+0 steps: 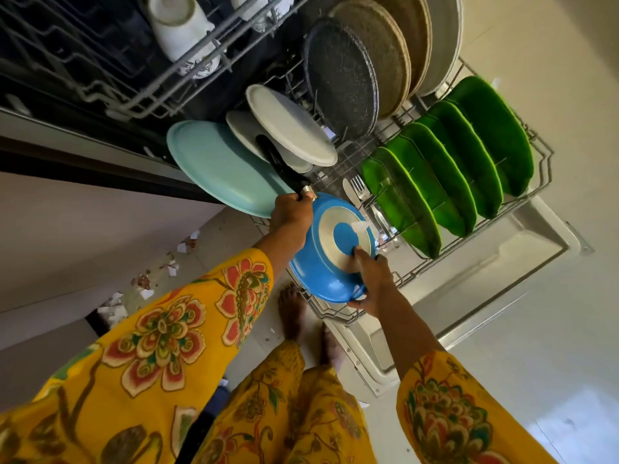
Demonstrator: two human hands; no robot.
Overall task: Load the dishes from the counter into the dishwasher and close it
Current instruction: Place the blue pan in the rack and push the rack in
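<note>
A blue frying pan [321,276] with a silver ring on its underside stands on edge at the near end of the lower dishwasher rack [542,175]. My left hand [291,214] grips the base of its black handle [278,162]. My right hand [375,283] holds the pan's lower rim, fingers on the underside. The rack holds several green leaf-shaped plates [469,155], a light blue plate [217,169], white plates [291,125], a speckled dark plate [341,78] and tan plates [385,55].
The upper rack [134,61] is pulled out at top left with white cups [177,25] on it. Cutlery [355,192] stands in a basket beside the pan. The open dishwasher door [485,262] lies below the rack. My bare feet stand on the pale floor.
</note>
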